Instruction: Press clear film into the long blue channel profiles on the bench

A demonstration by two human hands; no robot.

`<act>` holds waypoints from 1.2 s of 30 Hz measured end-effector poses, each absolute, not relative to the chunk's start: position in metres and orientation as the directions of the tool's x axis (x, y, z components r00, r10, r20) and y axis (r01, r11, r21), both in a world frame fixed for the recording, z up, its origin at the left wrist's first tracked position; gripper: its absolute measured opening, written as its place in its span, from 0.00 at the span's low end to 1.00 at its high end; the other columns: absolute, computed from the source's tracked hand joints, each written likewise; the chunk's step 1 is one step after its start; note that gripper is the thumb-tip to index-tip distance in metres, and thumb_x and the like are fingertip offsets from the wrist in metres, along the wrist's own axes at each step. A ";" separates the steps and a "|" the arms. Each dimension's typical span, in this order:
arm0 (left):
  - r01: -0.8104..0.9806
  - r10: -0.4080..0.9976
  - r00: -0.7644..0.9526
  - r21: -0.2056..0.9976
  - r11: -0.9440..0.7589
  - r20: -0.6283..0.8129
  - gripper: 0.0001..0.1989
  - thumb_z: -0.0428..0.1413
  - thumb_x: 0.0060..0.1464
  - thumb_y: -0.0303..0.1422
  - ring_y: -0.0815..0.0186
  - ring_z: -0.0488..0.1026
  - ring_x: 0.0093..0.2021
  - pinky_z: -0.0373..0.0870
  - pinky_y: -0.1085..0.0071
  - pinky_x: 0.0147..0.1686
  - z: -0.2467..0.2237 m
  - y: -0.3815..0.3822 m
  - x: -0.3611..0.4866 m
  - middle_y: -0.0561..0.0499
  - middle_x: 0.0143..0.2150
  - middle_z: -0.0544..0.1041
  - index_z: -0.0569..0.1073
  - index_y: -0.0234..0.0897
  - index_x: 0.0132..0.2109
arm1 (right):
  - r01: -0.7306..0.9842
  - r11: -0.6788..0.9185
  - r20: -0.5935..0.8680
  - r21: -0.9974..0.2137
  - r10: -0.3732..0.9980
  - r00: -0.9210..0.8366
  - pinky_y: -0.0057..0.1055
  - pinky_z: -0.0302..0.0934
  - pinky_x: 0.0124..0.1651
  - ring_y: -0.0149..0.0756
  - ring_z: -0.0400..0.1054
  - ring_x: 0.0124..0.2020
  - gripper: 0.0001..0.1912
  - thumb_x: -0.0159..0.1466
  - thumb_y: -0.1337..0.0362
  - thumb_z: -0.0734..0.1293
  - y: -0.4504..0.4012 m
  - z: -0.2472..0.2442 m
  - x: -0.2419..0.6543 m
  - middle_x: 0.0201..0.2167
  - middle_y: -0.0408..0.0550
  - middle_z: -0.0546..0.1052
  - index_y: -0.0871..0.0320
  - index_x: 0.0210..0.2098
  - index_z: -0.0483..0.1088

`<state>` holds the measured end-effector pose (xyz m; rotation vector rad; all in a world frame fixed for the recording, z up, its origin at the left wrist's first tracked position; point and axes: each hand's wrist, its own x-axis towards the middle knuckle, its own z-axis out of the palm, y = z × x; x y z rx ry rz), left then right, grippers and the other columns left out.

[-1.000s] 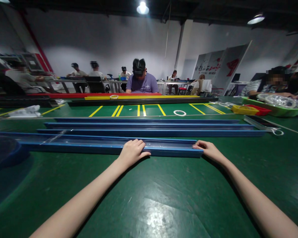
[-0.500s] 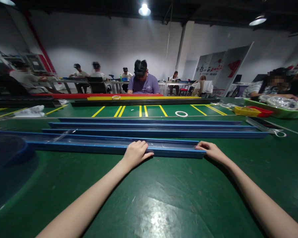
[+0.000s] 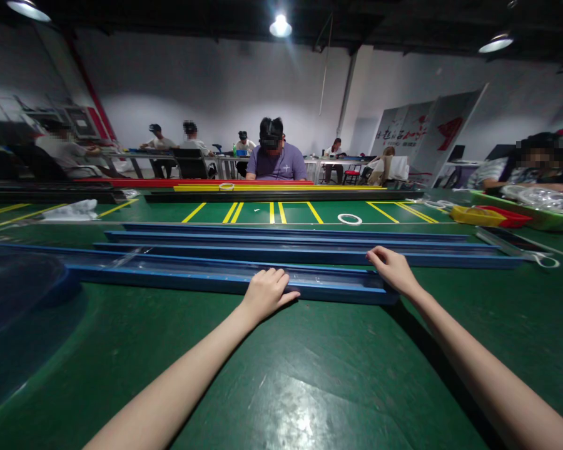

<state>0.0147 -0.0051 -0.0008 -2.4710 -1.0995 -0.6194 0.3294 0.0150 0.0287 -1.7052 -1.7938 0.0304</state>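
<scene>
A long blue U-shaped channel lies across the green table in front of me. Over its near wall goes my left hand, fingers inside and thumb along the outer face, gripping it near the right part. My right hand is raised just above the channel's right end, apart from it, with thumb and fingertips pinched together. Whatever is in that pinch, if anything, is too small to name. Clear film or tape crosses the channel further left. Behind it several more blue channels lie parallel.
A large blue see-through round object stands at the left edge. Farther back are yellow and black strips, a white ring, a yellow tray, a green tray and a phone. A co-worker sits opposite.
My right hand has lifted up off the channel's right end, its fingers still pinched. My left hand keeps its grip on the near wall. The view has shifted slightly.
</scene>
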 end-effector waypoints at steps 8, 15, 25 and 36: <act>0.761 0.593 0.610 -0.179 -0.624 0.525 0.20 0.43 0.55 0.48 0.63 0.67 0.33 0.57 0.69 0.30 0.000 -0.005 0.014 0.47 0.32 0.71 0.68 0.34 0.32 | 0.915 0.175 0.246 -0.363 0.965 -0.087 0.27 0.51 0.27 0.35 0.66 0.25 0.17 0.59 0.56 0.54 0.038 0.035 0.247 0.22 0.48 0.74 0.56 0.22 0.66; 0.769 0.602 0.614 -0.215 -0.602 0.510 0.20 0.43 0.55 0.48 0.63 0.67 0.33 0.58 0.69 0.30 0.001 -0.006 0.015 0.47 0.32 0.71 0.67 0.35 0.32 | 0.960 0.057 0.102 -0.275 0.994 -0.030 0.28 0.49 0.25 0.39 0.66 0.28 0.24 0.60 0.50 0.52 0.043 0.025 0.229 0.24 0.52 0.74 0.56 0.20 0.69; 0.761 0.570 0.616 -0.222 -0.609 0.544 0.19 0.46 0.54 0.47 0.63 0.67 0.33 0.57 0.69 0.30 0.000 -0.006 0.014 0.48 0.32 0.71 0.68 0.34 0.34 | 0.976 0.089 0.099 -0.197 0.993 -0.070 0.27 0.48 0.25 0.37 0.67 0.26 0.25 0.61 0.52 0.51 0.043 0.027 0.229 0.21 0.51 0.73 0.58 0.20 0.69; 0.752 0.532 0.617 -0.234 -0.616 0.580 0.20 0.43 0.56 0.46 0.63 0.67 0.33 0.57 0.67 0.34 0.002 -0.007 0.012 0.48 0.32 0.72 0.68 0.34 0.35 | 0.925 0.183 0.198 -0.332 0.973 -0.122 0.28 0.42 0.23 0.30 0.55 0.16 0.25 0.59 0.52 0.52 0.044 0.027 0.237 0.11 0.43 0.60 0.57 0.11 0.57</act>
